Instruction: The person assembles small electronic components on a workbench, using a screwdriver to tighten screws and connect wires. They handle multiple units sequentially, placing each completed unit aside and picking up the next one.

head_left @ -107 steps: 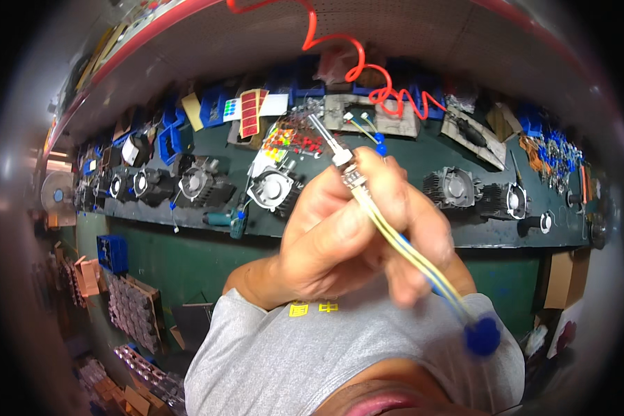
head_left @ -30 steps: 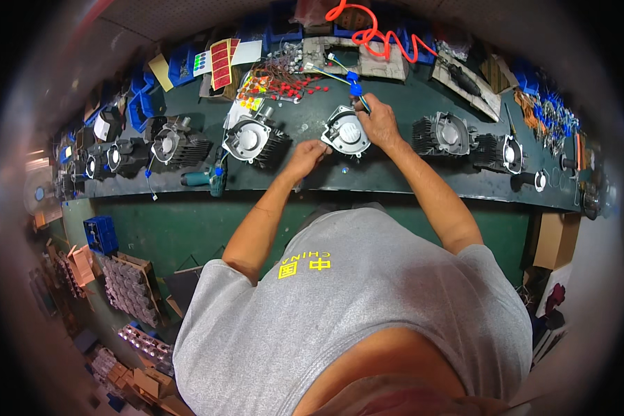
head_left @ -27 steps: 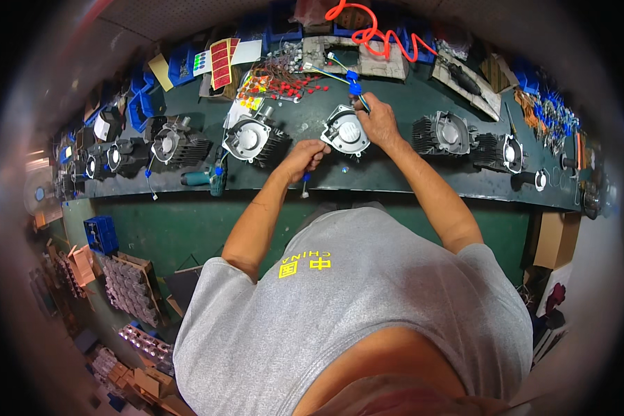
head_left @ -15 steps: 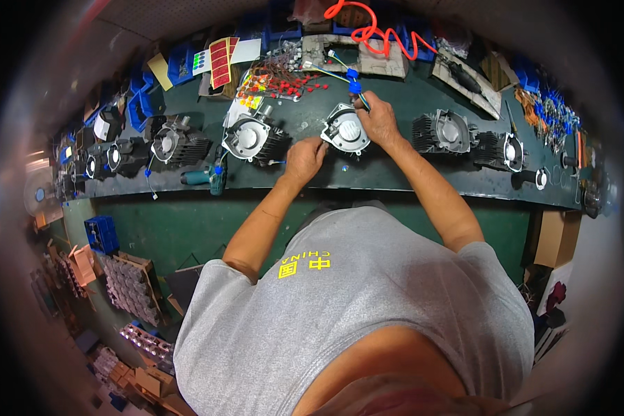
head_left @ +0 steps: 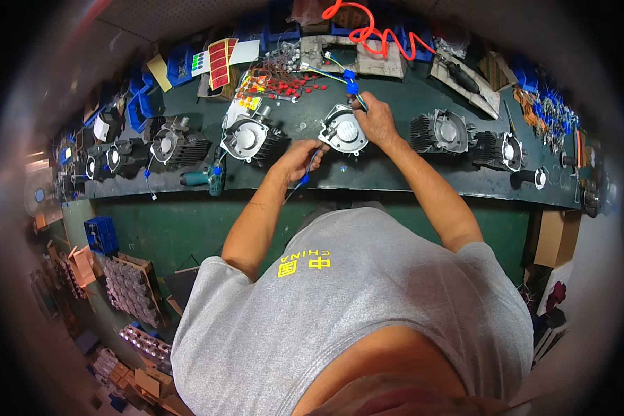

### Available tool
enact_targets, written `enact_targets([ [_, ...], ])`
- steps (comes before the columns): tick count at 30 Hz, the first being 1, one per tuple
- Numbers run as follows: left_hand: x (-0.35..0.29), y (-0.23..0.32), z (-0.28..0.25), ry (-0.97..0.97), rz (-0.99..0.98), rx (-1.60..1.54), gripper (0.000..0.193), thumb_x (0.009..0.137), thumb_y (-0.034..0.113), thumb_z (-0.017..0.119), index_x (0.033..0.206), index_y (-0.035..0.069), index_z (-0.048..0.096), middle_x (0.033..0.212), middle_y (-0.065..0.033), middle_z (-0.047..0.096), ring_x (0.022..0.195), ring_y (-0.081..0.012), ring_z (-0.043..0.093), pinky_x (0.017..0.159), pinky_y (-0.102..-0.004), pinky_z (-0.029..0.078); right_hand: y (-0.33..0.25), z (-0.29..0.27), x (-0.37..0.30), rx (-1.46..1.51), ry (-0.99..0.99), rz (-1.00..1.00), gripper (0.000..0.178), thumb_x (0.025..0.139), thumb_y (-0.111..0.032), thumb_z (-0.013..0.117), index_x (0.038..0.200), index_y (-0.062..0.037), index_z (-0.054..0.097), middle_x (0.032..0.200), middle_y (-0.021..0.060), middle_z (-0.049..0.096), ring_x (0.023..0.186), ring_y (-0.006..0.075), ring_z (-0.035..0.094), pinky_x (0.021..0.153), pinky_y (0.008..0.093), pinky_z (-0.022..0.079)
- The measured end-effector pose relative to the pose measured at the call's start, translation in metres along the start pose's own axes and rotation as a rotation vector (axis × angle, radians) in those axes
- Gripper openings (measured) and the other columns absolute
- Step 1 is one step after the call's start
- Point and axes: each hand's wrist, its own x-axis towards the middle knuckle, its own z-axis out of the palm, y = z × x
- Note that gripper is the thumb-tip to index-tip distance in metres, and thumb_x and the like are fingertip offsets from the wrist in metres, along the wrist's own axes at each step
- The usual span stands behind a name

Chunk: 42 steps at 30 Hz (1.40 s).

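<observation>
A round silver metal motor housing (head_left: 345,129) stands on the bench between my hands. At its left rim my left hand (head_left: 298,160) is closed on a thin blue cable (head_left: 303,179), whose end hangs over the front edge of the bench. My right hand (head_left: 377,119) presses against the housing's upper right side. Its fingers are closed on a wire bundle (head_left: 351,81) with blue sleeves and small white plugs, which extends up and to the left. The fingertips of the right hand are partly hidden.
Similar finned housings stand on both sides, one at left (head_left: 246,137) and one at right (head_left: 449,132). A teal power drill (head_left: 215,179) lies at the front left. Red-tipped wires (head_left: 291,88) and a coiled orange hose (head_left: 374,35) are behind. More blue-ended wires (head_left: 555,114) lie at far right.
My left hand has shifted slightly left and down and turned; the blue cable now shows hanging from it. The right hand and its wire bundle have barely moved.
</observation>
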Motion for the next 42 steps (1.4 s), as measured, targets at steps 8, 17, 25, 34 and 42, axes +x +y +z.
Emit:
enact_targets([
  [8,0.005,-0.009,-0.001,0.072,0.218,0.170,0.012,0.101,0.017,0.068,0.097,0.006,0.067,0.075,0.0018,0.060,0.062,-0.0087,0.052,0.057,-0.0240,0.045,0.008,0.000,0.003,0.050,0.000,-0.046,0.018,0.087,-0.003,0.066,0.105,-0.0029,0.066,0.094,0.0175,0.074,0.092,0.0406,0.072,0.079,0.0478,0.056],
  [17,0.003,-0.029,0.013,0.357,0.564,0.543,0.016,0.096,0.019,0.071,0.090,0.005,0.068,0.077,-0.0016,0.065,0.066,-0.0120,0.060,0.061,-0.0294,0.050,0.007,0.001,0.007,0.003,-0.049,-0.036,0.016,0.087,-0.004,0.066,0.102,-0.0033,0.066,0.094,0.0177,0.074,0.092,0.0412,0.072,0.079,0.0488,0.056],
  [25,-0.003,-0.015,-0.002,-0.053,0.109,0.061,0.020,0.108,0.021,0.058,0.105,0.004,0.069,0.084,-0.0003,0.064,0.073,-0.0112,0.061,0.066,-0.0262,0.053,0.007,0.001,0.008,-0.006,-0.062,-0.020,0.017,0.087,-0.005,0.066,0.104,-0.0043,0.066,0.095,0.0169,0.075,0.094,0.0406,0.072,0.080,0.0493,0.056],
  [34,0.005,-0.034,0.016,0.567,0.932,1.195,0.030,0.097,0.025,0.074,0.083,0.000,0.066,0.070,-0.0008,0.064,0.065,-0.0103,0.060,0.057,-0.0303,0.046,0.011,0.004,0.007,-0.009,-0.040,-0.028,0.017,0.089,-0.007,0.067,0.105,-0.0055,0.066,0.096,0.0158,0.075,0.095,0.0408,0.072,0.079,0.0496,0.056],
  [42,0.011,-0.026,0.001,0.089,0.100,0.131,0.019,0.100,0.025,0.065,0.095,0.007,0.066,0.079,-0.0018,0.066,0.067,-0.0136,0.064,0.059,-0.0286,0.054,0.007,0.004,0.006,-0.001,-0.029,-0.022,0.015,0.089,-0.009,0.068,0.104,-0.0059,0.066,0.093,0.0153,0.075,0.091,0.0395,0.072,0.077,0.0488,0.055],
])
